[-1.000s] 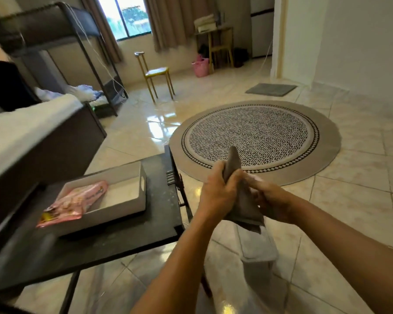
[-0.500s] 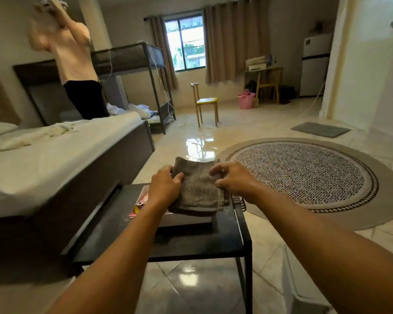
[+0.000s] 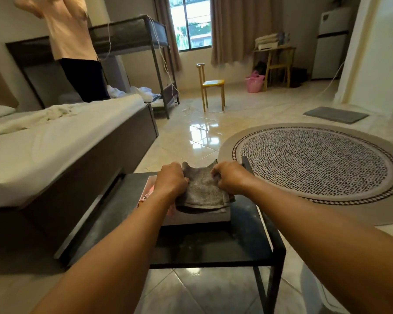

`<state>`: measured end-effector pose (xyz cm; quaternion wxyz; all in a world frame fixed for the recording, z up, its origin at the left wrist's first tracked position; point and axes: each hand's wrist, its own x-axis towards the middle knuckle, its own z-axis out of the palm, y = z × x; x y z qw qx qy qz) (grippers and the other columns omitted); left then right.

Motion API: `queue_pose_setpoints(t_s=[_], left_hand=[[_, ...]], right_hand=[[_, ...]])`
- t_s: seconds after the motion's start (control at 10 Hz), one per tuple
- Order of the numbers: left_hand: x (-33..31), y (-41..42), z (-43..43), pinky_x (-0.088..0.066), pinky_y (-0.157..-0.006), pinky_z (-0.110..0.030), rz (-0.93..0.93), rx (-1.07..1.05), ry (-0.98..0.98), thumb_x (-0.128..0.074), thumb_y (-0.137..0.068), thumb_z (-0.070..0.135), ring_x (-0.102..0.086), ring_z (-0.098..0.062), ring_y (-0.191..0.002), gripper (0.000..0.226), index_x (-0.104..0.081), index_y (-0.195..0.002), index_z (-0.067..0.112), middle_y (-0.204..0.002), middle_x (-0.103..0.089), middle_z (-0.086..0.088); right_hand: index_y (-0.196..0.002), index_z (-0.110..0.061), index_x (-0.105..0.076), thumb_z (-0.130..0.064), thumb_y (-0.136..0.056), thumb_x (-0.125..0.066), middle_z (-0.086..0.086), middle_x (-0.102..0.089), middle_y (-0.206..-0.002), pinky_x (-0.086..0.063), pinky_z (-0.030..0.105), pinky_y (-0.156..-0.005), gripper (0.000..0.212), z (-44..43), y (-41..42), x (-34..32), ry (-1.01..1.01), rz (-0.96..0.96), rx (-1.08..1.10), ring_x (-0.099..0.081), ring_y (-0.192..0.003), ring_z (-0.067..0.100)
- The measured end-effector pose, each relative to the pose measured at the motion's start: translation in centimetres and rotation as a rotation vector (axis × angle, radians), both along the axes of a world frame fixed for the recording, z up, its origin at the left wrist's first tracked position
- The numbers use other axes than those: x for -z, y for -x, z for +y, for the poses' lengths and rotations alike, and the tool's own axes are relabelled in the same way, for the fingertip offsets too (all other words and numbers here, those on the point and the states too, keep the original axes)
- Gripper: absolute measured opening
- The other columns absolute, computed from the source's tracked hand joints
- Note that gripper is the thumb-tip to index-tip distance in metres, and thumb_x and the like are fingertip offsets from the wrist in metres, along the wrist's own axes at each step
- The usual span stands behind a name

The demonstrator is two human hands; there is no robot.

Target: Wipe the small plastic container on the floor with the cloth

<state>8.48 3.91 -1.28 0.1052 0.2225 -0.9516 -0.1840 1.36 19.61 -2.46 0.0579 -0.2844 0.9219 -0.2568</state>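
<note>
A folded grey cloth (image 3: 202, 191) lies across the top of a shallow tray (image 3: 197, 217) on the black side table (image 3: 213, 248). My left hand (image 3: 170, 180) grips the cloth's left edge and my right hand (image 3: 230, 177) pinches its right edge. A pale shape on the floor at the bottom right, likely the small plastic container (image 3: 320, 298), shows only as a sliver beside the table leg, mostly hidden under my right forearm.
A pink packet (image 3: 145, 197) peeks from the tray's left side. A bed (image 3: 66, 143) stands close on the left, a round patterned rug (image 3: 315, 162) on the right. A person (image 3: 73, 53) stands by the bunk frame; a yellow chair (image 3: 211, 87) is farther back.
My view has lifted from the floor to the room. Both hands carried the cloth from above the floor container to the tray on the table and flattened it there.
</note>
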Motion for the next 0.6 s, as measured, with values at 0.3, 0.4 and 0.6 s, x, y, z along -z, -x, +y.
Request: queue_pose_setpoints(t_s=[0.3,0.4,0.6], left_hand=[[0.8,0.6,1.7,-0.030,-0.105,-0.047,-0.349,0.337,0.559,-0.067,-0.091,0.039,-0.057,-0.023,-0.108,0.026,-0.069,-0.109,0.021,-0.113,-0.067,-0.002],[1.5,1.0,2.4,-0.020,-0.110,-0.057,-0.507,0.397,0.550,-0.062,-0.093,0.044,-0.055,-0.022,-0.116,0.024,-0.071,-0.103,0.024,-0.115,-0.068,0.003],[0.8,0.3,2.2,-0.023,-0.108,-0.054,-0.455,0.463,0.458,-0.058,-0.094,0.051,-0.051,-0.023,-0.122,0.030,-0.069,-0.113,0.030,-0.118,-0.063,0.005]], right_hand=[[-0.113,-0.026,-0.072,-0.042,-0.084,-0.072,0.003,-0.020,-0.161,-0.013,0.056,-0.118,0.033,0.2,-0.8,2.2,-0.452,0.129,-0.058,-0.011,-0.146,0.036],[-0.124,-0.028,-0.068,-0.041,-0.086,-0.070,0.006,-0.023,-0.159,-0.012,0.055,-0.119,0.040,1.1,-1.2,2.0,-0.389,0.160,-0.057,-0.015,-0.145,0.035],[-0.138,-0.038,-0.054,-0.053,-0.086,-0.067,0.003,-0.029,-0.157,-0.020,0.054,-0.115,0.056,5.7,-3.4,-3.5,-0.086,0.197,-0.011,-0.018,-0.146,0.028]])
